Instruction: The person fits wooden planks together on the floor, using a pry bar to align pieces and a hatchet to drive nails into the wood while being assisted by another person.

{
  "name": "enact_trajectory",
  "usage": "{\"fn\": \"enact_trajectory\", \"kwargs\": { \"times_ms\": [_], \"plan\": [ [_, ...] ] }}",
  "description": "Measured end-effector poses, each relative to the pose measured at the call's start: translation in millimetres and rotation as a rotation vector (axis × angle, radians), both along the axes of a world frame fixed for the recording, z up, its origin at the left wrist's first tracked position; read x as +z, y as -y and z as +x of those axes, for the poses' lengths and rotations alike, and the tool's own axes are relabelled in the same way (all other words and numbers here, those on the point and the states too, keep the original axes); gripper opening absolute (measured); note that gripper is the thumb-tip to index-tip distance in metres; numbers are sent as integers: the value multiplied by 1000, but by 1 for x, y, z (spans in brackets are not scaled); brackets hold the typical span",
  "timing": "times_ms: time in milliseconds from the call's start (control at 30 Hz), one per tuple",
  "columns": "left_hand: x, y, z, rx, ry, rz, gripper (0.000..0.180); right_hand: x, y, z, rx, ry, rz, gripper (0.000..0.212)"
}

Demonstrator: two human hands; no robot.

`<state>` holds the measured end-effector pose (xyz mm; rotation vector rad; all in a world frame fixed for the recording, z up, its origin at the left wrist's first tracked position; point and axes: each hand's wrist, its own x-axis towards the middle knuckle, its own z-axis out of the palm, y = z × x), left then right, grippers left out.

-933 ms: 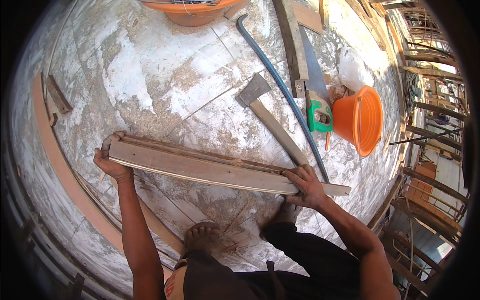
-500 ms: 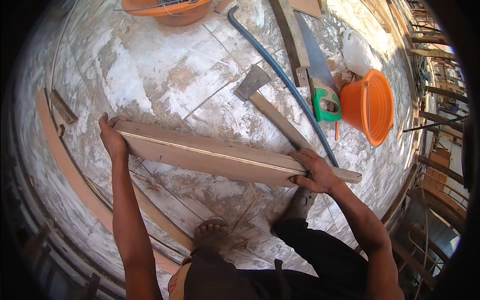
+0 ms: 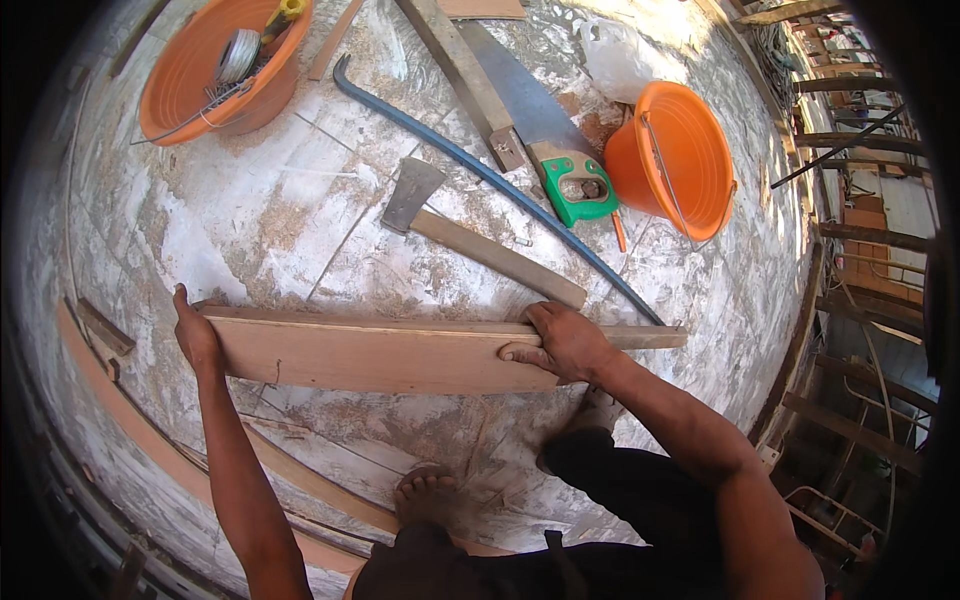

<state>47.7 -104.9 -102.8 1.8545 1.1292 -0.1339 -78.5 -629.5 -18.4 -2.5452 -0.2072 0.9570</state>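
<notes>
A long wooden board lies crosswise between my hands, its broad face turned toward me. At its left end, my left hand is closed round the edge, some fingers hidden behind the wood. My right hand grips it near the other end, thumb on the near face and fingers over the top edge. A narrower wooden strip sticks out to the right beyond that hand. Just past the board lies a hatchet with a wooden handle, its end close to my right hand.
Beyond lie a blue crowbar, a green-handled handsaw and a timber post. Orange buckets stand at the right and far left, the latter holding a wire spool. Wood strips lie at the left.
Both hands have shifted the board slightly left and tilted it, so its broad face shows more and its right end sits more level. My view has shifted, bringing more of the left bucket in.
</notes>
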Motion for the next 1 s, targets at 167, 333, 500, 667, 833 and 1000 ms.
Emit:
{"fn": "enact_trajectory", "kwargs": {
  "times_ms": [167, 333, 500, 667, 833, 1000],
  "plan": [
    [4, 13, 7, -131, 24, 115, 77, -2, -3, -22, -22, -200, 136, 75],
    [9, 18, 21, -260, -53, 231, 76, -13, -8, -33, -109, -210, 176, 76],
    [15, 26, 22, -331, -64, 295, 79, -21, -9, -22, -157, -265, 178, 70],
    [22, 34, 24, -363, -96, 357, 88, -25, 0, -24, -182, -220, 162, 69],
    [20, 28, 18, -335, -81, 231, 88, -30, -1, -23, -158, -139, 141, 73],
    [15, 20, 19, -320, -89, 246, 87, -26, -4, -20, -141, -136, 99, 75]
  ]
}}
